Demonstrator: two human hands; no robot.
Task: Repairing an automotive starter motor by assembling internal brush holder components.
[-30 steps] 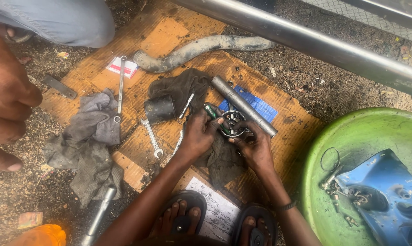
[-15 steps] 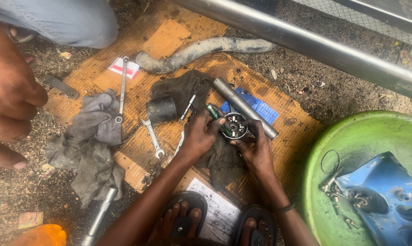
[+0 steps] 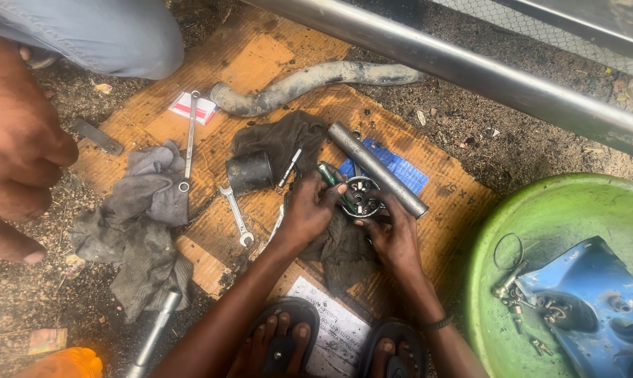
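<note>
My left hand [image 3: 308, 210] grips a green-handled screwdriver [image 3: 330, 178], whose tip rests on a small round metal part [image 3: 360, 197] with a hole in its centre. My right hand [image 3: 395, 236] steadies that part from the right and below, fingers curled around its rim. Both hands work over a dark rag [image 3: 344, 252] on a sheet of cardboard [image 3: 260, 59]. My sandalled feet [image 3: 281, 343] show at the bottom edge.
Just behind the part lie a grey metal tube [image 3: 378, 170] and a blue card [image 3: 399, 166]. A black cup [image 3: 250, 171], two spanners [image 3: 236, 218], grey rags [image 3: 138, 224] and a hose [image 3: 309, 80] lie left. A green basin [image 3: 533, 224] holds a blue metal piece [image 3: 596, 301]. Another person's hand [image 3: 15, 161] hangs at left.
Both hands stay on the round part with the screwdriver against it. Only the view has drifted slightly.
</note>
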